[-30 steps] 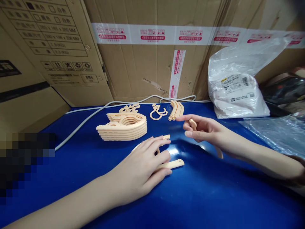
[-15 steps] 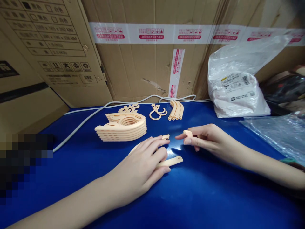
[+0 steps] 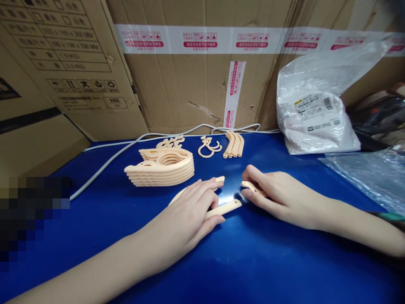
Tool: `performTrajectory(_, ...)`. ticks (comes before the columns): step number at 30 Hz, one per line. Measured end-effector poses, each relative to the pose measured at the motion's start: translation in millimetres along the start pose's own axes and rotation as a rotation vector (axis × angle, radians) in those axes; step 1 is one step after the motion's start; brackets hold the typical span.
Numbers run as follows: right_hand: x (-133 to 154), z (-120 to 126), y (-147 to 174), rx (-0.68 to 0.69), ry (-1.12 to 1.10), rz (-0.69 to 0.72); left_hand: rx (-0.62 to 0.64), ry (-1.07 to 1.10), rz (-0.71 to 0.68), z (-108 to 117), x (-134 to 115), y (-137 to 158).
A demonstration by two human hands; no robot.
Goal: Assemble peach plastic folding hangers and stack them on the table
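the right hand [image 3: 278,196], fingers pinching a small piece [image 3: 248,185], has come nearer the strip [image 3: 226,207] gripped by the left hand [image 3: 194,209], ends now close.

Left hand [image 3: 195,207] partly covers beige bar [image 3: 225,208]; carton [image 3: 72,55] cropped

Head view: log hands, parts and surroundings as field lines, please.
Left hand: curled over a cream plastic piece with a holed end
Right hand: pinches a curved cream plastic part
Left of centre: stacked cream plastic hanger-shaped frames
Farther back: curved cream plastic bars
Surface: glossy blue tabletop
Right rear: white plastic bag, labelled
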State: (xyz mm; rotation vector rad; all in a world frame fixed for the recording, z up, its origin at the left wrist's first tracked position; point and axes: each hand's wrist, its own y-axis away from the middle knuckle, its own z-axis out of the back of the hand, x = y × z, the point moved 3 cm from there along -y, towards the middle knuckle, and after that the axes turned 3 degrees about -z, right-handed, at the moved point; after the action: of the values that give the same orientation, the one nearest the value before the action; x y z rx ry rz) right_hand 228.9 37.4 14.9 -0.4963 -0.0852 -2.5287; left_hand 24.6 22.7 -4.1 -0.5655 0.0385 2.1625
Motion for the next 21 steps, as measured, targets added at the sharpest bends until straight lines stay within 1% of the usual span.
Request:
performTrajectory(3,-0.1,-1.4,-1.7,-0.012,0.043,0.040,-0.021,0.008,-0.006,0.0,-0.3,-0.6)
performTrajectory(7,-1.9,-2.2,-3.8,-0.001,0.031,0.116,-0.042,0.002,-0.019,0.5,-0.8,-0.6)
performTrajectory(8,-3.3,-2.5,-4.0,0.004,0.017,0.105,-0.040,-0.001,-0.021,0.5,-0.9,-0.7)
performTrajectory(13,-6.7,-4.4,-1.8,0.017,-0.013,-0.049,-0.035,-0.011,-0.031,0.7,-2.0,-2.2)
performTrajectory(17,-0.7,-4.0,1.6,0.010,0.007,-0.057,-0.041,-0.017,-0.038,1.0,-2.8,-3.8)
performTrajectory(21,2.3,-4.9,2.3,0.058,0.039,-0.022,-0.049,-0.009,-0.051,0.9,-2.7,-3.8)
